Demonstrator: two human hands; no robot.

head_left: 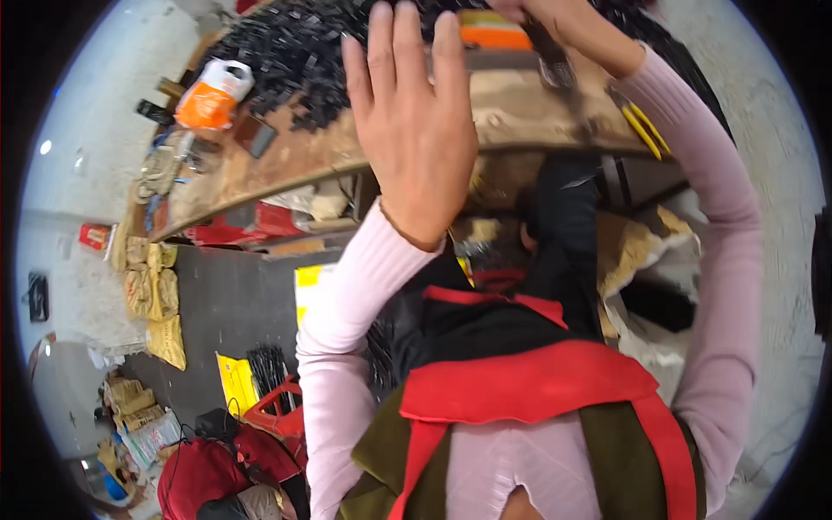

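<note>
My left hand (416,143) is raised above the front edge of the workbench (286,169). Its fingers stretch out flat and slightly apart, back upward, with nothing held. A pile of small black plastic pieces (295,52) lies behind and left of it. At the top edge, my right hand (559,22) curls closed by a dark, long object (548,48) that points down toward the bench; blur hides its kind. Some fingers of that hand are cut off by the picture. Yellow-handled pliers (646,130) lie just below the right wrist. An orange and yellow item (494,33) is between the hands.
An orange and white plastic bag (212,95) and a small dark block (256,136) lie on the bench's left part. Below are yellow sacks (156,286), a red crate (282,412) and a red bag (204,477). A torn paper sack (646,260) stands under the bench's right side.
</note>
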